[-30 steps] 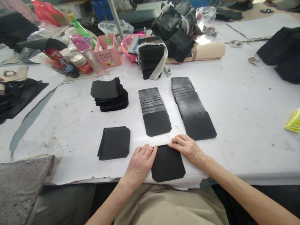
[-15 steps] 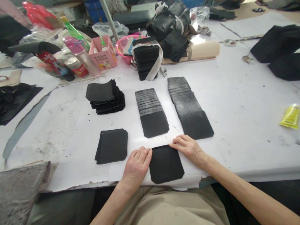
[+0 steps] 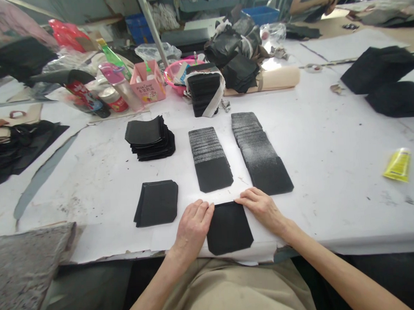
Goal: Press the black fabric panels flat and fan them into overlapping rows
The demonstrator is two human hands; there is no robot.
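A black cut leather piece lies flat on the white table right in front of me. My left hand rests flat on its left edge, fingers stretched and together. My right hand lies flat along its upper right edge, fingers extended. Just beyond are two fanned rows of black pieces, the middle row and the right row. A small flat stack sits left of my left hand, and a thicker curled stack lies farther back.
A tied bundle of black pieces, a pink box, a pink bowl, bottles and a cream roll crowd the back. A yellow tube lies right. Black fabric piles sit far right. Grey felt lies near left.
The view tilted slightly; both hands stay flat on the black piece, with the left hand shifted a little to the right over its edge.
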